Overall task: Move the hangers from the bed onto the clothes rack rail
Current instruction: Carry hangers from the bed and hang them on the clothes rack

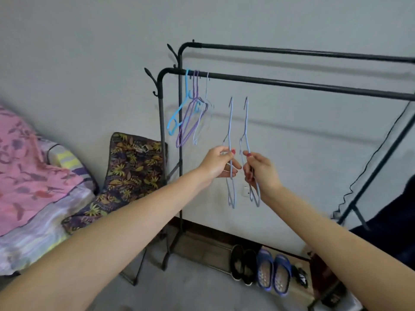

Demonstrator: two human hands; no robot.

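The bed is on the far left, with a pink cover. No hangers show on the part of it we can see.

Next comes the front rail of the black clothes rack. Some hangers already hang near its left end: a blue hanger, some purple hangers and a pale hanger.

The left hand pinches the left hanger near its middle, with thumb and fingers curled round the thin wire. The hook points up, above the hand, and sits below the rail, not touching it.

The right hand grips the right hanger the same way. Its hook is also up, under the rail and a bit apart from it.

What could go wrong? The two held hangers are close side by side, so they might bump or catch on each other on the way up. A hook could miss the rail, or sit only halfway on, and then the hanger would fall to the floor by the shoes. The wire is thin, so it could twist in a pinch. The hooks look turned edge-on, so it is hard to tell which way they open. If they face wrong, they will not catch.
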